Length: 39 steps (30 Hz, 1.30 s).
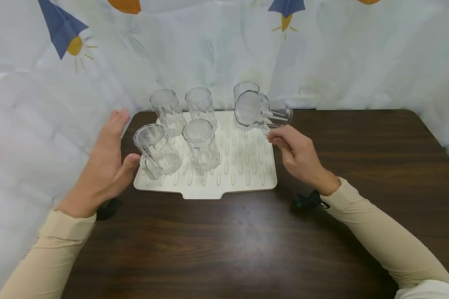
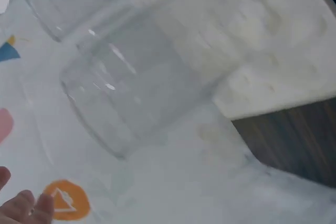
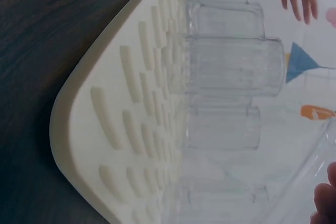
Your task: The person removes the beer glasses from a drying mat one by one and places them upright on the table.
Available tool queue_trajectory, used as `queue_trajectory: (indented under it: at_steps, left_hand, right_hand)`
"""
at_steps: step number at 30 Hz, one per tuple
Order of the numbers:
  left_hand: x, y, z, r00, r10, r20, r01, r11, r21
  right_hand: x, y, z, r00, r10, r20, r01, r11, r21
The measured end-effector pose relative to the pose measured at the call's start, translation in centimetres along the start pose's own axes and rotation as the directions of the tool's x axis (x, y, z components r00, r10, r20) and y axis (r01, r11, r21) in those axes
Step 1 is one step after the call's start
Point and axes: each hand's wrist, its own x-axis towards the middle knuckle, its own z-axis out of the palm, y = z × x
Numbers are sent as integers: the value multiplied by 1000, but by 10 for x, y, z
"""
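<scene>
My right hand (image 1: pixel 300 155) pinches the handle of a clear glass mug (image 1: pixel 248 109), tilted on its side above the back right of a cream ridged draining board (image 1: pixel 243 176). Behind it, partly hidden, another clear mug (image 1: pixel 246 86) stands on the board. My left hand (image 1: pixel 104 162) is raised at the board's left edge with fingers extended, its thumb close to the front left mug (image 1: pixel 158 149). Beside that mug stands a second front mug (image 1: pixel 203 145). Fingertips of the right hand (image 3: pixel 325 198) show at the right wrist view's edge.
Two more clear mugs stand at the back left of the board, one glass (image 1: pixel 166 108) behind the front left mug and one glass (image 1: pixel 201 104) beside it. The board lies on a dark wooden table (image 1: pixel 246 245). A white patterned sheet (image 1: pixel 194 45) hangs along the back and left.
</scene>
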Motion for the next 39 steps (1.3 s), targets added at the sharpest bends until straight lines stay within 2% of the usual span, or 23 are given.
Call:
queue_trajectory:
  at_steps: [7,12,14,17,20,24,30,34,37,39]
  left_hand:
    - [12,29,16,1000,-1,-9,0,993,-117]
    - [25,48,27,998,29,-49,-39,976,-212]
    - [28,54,31,998,30,-48,-41,967,-251]
    - [29,60,40,1000,11,-14,-14,954,-299]
    - [29,64,49,999,-27,46,41,939,-342]
    - [30,68,61,991,-64,114,103,917,-386]
    - [27,70,82,981,-81,178,149,898,-413]
    - [25,73,95,967,-104,232,199,878,-435]
    - [26,77,104,953,-135,272,252,849,-464]
    - [26,80,110,938,-161,306,298,825,-480]
  right_hand:
    - [-4,3,-1,999,-53,-1,52,997,-57]
    - [-7,4,-5,995,-96,6,96,989,-112]
    - [-8,3,-7,993,-115,13,115,985,-128]
    - [-10,3,-10,990,-137,29,140,979,-147]
    - [-12,2,-11,988,-150,44,155,974,-166]
    - [-13,1,-13,984,-168,57,176,967,-185]
    - [-16,-1,-13,982,-179,63,188,963,-194]
    - [-20,0,-13,980,-192,62,200,959,-201]
    - [-23,0,-12,978,-197,61,206,958,-200]
    - [-26,1,-12,979,-194,64,204,957,-205]
